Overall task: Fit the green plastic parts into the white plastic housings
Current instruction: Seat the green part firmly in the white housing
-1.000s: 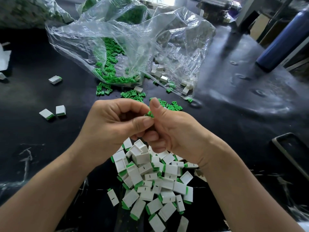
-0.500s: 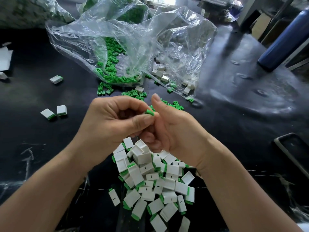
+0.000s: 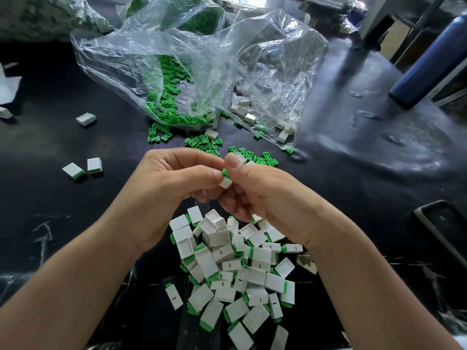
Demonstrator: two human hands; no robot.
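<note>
My left hand point(image 3: 171, 188) and my right hand point(image 3: 262, 193) meet over the middle of the black table. Between their thumbs and fingertips they pinch a small white housing point(image 3: 225, 183) with a green part point(image 3: 225, 172) sticking out of its top. My right hand also holds another white housing point(image 3: 240, 157) behind its thumb. A pile of white housings with green parts fitted point(image 3: 235, 271) lies below the hands. Loose green parts point(image 3: 202, 143) lie beyond the hands.
A clear plastic bag point(image 3: 192, 72) at the back spills green parts and bare white housings point(image 3: 242, 109). Three fitted pieces lie at the left point(image 3: 86, 119) point(image 3: 83, 168). A blue bottle point(image 3: 427, 64) lies at the right. A dark tray edge point(image 3: 439, 223) sits at far right.
The hands have risen slightly and a white housing now shows under the green part between the thumbs; earlier only the green part was visible there.
</note>
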